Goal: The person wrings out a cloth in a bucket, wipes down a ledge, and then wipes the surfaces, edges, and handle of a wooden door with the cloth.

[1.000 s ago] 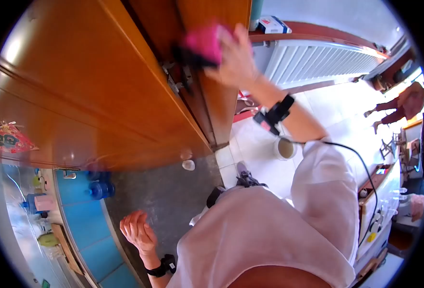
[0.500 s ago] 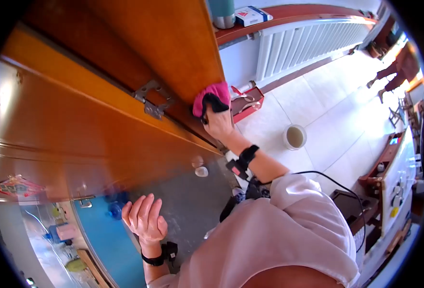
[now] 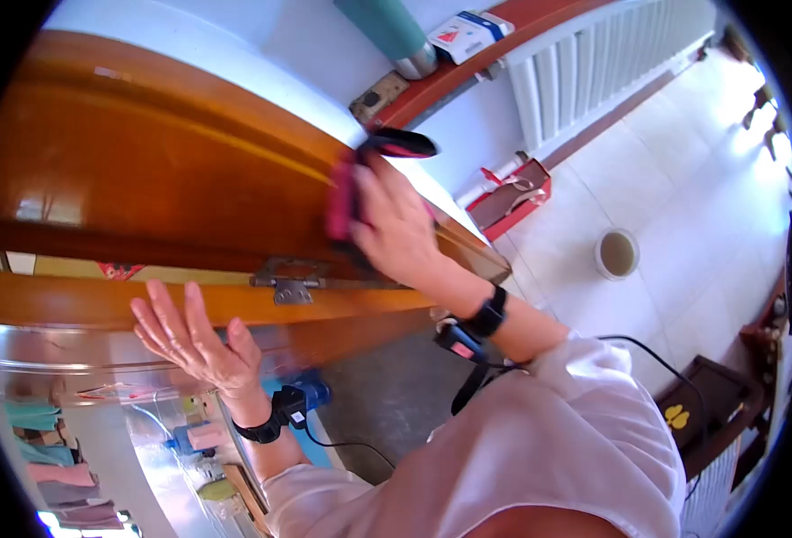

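Observation:
My right hand [image 3: 398, 224] presses a pink and black cloth [image 3: 344, 202] on the varnished wooden door frame [image 3: 190, 170]. Motion blurs both the hand and the cloth, and a black flap of it sticks up above my fingers. Below, a metal hinge [image 3: 293, 282] joins the frame to the wooden door [image 3: 360, 309]. My left hand [image 3: 200, 342] is open, fingers spread, near the door's edge to the left of the hinge. It holds nothing; whether the fingertips touch the wood I cannot tell. Both wrists wear black straps with small devices.
A green thermos [image 3: 387, 36] and a white box [image 3: 467, 34] stand on a red-brown ledge above a white radiator [image 3: 593, 72]. On the tiled floor are a red box [image 3: 512, 202] and a bucket [image 3: 617, 255]. A dark cable [image 3: 656, 357] runs past my right side.
My view has turned and shifted. My right hand has moved with the cloth across the frame's wooden face, further from the red box. My left hand has risen to the door's edge, fingers spreading.

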